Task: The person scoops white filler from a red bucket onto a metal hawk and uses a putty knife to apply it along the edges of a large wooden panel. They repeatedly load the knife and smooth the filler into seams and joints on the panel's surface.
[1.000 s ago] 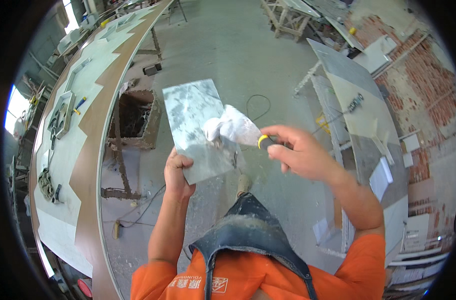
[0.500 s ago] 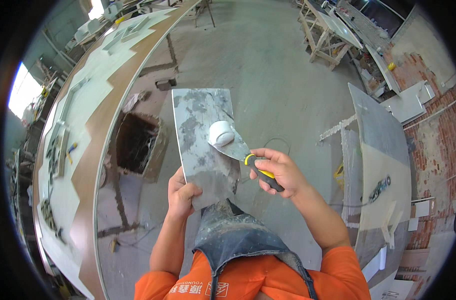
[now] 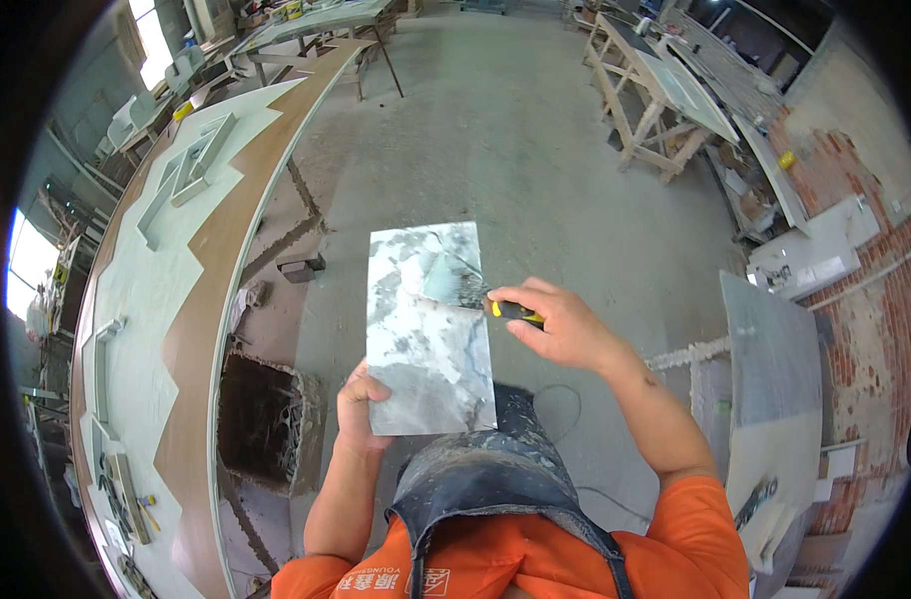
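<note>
My left hand [image 3: 360, 397] grips the near left edge of a grey-and-white marbled stone tile [image 3: 425, 344], holding it flat in front of my chest. My right hand [image 3: 560, 324] is closed on the black-and-yellow handle of a putty knife [image 3: 455, 285]. Its wide metal blade lies flat on the tile's upper right part, with pale paste smeared under it. A stained dark apron [image 3: 495, 479] hangs below the tile.
A long curved brown-and-white stone slab [image 3: 191, 299] runs along the left. A square pit [image 3: 266, 424] opens in the concrete floor near my left side. Wooden trestle tables [image 3: 665, 95] stand at the back right, a brick wall and grey slabs [image 3: 775, 389] at right.
The white lump of paste on the blade has been spread onto the tile. The blade now lies flat near the tile's top right. My view has tilted, showing more floor ahead.
</note>
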### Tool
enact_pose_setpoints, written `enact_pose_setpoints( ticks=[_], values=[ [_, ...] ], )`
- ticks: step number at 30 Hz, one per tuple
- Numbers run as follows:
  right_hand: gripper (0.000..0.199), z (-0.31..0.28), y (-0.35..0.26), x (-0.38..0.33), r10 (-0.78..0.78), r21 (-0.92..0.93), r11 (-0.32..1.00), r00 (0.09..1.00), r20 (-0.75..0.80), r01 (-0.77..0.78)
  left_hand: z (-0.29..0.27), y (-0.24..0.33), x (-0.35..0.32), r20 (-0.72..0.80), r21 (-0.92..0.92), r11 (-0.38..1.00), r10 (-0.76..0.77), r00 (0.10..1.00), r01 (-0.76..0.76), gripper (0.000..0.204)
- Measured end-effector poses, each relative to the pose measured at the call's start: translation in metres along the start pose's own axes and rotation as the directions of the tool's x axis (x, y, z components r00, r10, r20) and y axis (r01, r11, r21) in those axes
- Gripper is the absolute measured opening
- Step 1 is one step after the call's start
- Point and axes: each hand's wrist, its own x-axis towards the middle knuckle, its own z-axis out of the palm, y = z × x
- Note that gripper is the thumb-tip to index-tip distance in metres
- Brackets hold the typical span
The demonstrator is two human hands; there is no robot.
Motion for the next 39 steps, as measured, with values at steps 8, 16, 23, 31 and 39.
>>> enact_pose_setpoints(
  ticks=[8,16,23,31,39],
  values=[
    [0.042,-0.065,0.156,0.191,-0.163,-0.066,0.984,0.986,0.034,0.164,0.035,0.054,0.221,-0.073,0.044,0.970,0.241,0.968,-0.238,0.074],
    [0.042,-0.157,0.235,0.374,-0.226,-0.236,0.930,0.945,0.238,0.282,0.080,0.101,0.372,-0.230,0.058,0.908,0.416,0.880,-0.415,0.069],
    [0.041,-0.205,0.374,0.543,-0.213,-0.323,0.906,0.955,0.207,0.272,0.080,0.158,0.567,-0.233,-0.089,0.839,0.506,0.831,-0.536,0.078],
    [0.032,-0.312,0.423,0.751,-0.031,0.726,0.582,0.881,0.471,-0.368,0.104,0.242,0.775,-0.240,-0.145,0.889,0.395,0.887,-0.435,0.078],
    [0.040,-0.300,0.569,0.945,-0.068,0.710,0.442,0.768,0.636,-0.549,0.166,0.310,0.962,-0.151,-0.034,0.819,0.562,0.813,-0.573,0.074]
  ],
)
